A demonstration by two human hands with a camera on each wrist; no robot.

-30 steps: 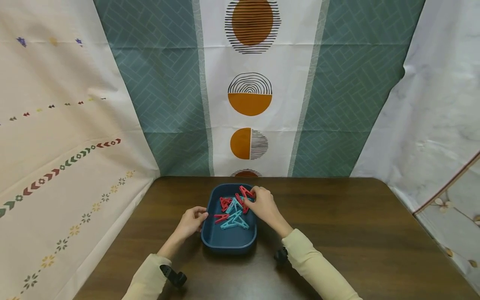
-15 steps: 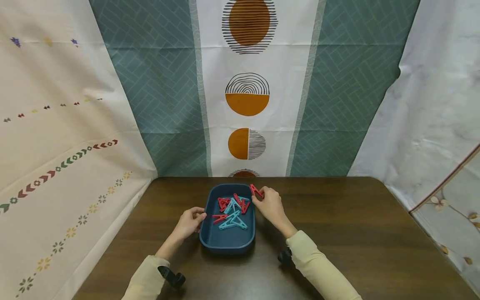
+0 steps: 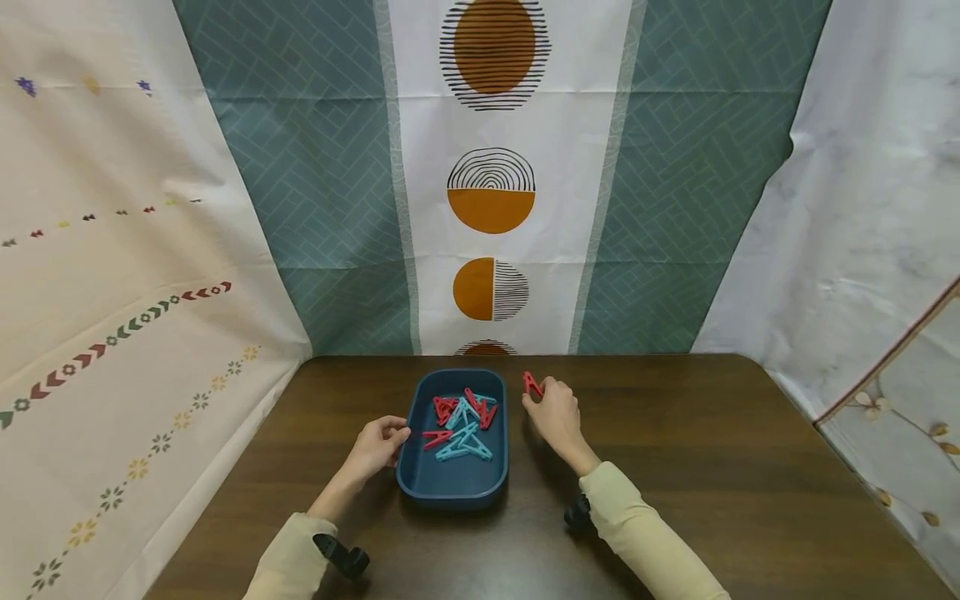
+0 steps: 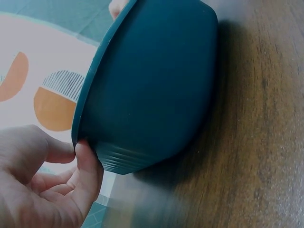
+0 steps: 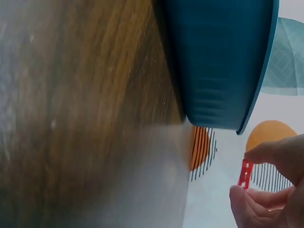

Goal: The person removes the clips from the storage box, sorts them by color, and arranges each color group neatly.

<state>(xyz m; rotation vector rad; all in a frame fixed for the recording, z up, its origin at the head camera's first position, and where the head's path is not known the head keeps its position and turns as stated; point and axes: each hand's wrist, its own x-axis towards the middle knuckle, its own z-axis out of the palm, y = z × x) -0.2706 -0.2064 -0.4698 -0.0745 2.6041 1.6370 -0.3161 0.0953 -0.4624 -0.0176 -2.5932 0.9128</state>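
Beside tray [image 3: 453, 487], red peg [image 3: 532, 384] in right-hand grip [image 3: 555, 412]

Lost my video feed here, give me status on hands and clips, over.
Left hand holds dark blue plastic tray rim. Right hand pinches red plastic clothespin, outside the tray. Nothing in the way.

Tray [image 3: 420, 483]: dark blue all over, plain, faint ribbing low on the outer wall in the left wrist view.

Pegs in tray [image 3: 459, 423]: mixed red and light turquoise.

Single peg [image 3: 532, 384] at the right hand [image 3: 557, 414]: red.

Table [image 3: 712, 467]: dark brown wood grain.

Sleeves [image 3: 645, 542]: pale cream-yellow.

Back curtain [image 3: 491, 175]: white centre stripe with burnt-orange circles and half circles overlaid by black line hatching; flanks teal with fine pale brick-like lines.

Left cloth [image 3: 112, 275]: cream, rows of small red, green and yellow arrow and flower motifs.

Right cloth [image 3: 870, 217]: white, faint grey marbling.
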